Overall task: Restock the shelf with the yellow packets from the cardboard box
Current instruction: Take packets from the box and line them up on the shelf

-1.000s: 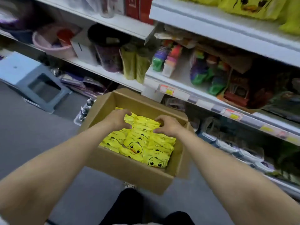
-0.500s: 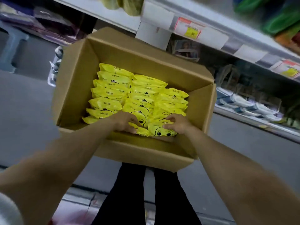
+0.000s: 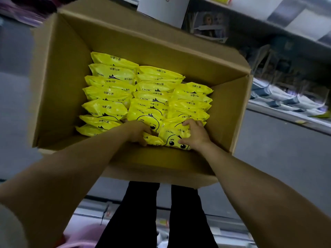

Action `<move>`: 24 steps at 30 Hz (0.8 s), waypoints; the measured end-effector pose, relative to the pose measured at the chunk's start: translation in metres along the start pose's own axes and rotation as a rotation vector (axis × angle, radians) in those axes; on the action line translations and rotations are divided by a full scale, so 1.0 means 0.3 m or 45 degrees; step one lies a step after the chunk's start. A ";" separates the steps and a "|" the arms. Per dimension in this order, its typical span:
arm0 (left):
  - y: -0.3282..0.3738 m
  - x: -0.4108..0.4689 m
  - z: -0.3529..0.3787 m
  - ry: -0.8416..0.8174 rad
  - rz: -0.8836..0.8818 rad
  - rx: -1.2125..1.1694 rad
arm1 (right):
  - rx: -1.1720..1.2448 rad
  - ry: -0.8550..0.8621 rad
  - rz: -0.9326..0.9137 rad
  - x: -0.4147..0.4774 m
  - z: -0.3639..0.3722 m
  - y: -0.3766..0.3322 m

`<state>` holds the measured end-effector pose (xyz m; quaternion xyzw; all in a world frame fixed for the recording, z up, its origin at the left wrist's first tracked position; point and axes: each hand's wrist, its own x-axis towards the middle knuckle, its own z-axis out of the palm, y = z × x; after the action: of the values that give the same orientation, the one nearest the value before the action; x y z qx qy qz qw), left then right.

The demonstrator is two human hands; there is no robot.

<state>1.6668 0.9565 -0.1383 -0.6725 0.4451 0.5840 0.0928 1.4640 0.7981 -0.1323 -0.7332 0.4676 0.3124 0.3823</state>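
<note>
Left hand and right hand, close together, each grip soft yellow duck-print plastic packets at the near end of the open brown cardboard box. Packets probably light, pliant, slick; grasp across the padded middle.

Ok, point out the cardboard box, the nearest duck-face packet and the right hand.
cardboard box (image 3: 59, 83): head view, bare inner side wall.
duck-face packet (image 3: 170, 137): head view, its printed front.
right hand (image 3: 197, 135): head view, back of the hand.

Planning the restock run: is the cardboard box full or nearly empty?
Well stocked: three rows of yellow packets cover most of the cardboard box floor; depth beneath cannot tell.
</note>
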 end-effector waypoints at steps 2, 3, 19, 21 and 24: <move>0.003 0.002 -0.004 0.012 0.022 0.028 | 0.075 -0.009 0.064 0.002 -0.003 0.011; 0.001 0.003 -0.007 0.013 0.030 0.017 | 0.113 -0.031 0.103 0.005 -0.002 0.015; 0.003 -0.182 -0.215 0.207 -0.222 -0.694 | 0.482 -0.130 -0.131 -0.111 -0.112 -0.075; 0.011 -0.224 -0.251 0.271 -0.234 -0.821 | 0.509 -0.101 -0.167 -0.143 -0.155 -0.092; 0.019 -0.291 -0.302 0.302 -0.260 -0.901 | 0.564 -0.093 -0.204 -0.195 -0.220 -0.115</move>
<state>1.7333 0.9375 -0.0329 -0.7667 0.1544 0.6074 -0.1396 1.4809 0.7772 -0.0414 -0.6544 0.4511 0.1972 0.5739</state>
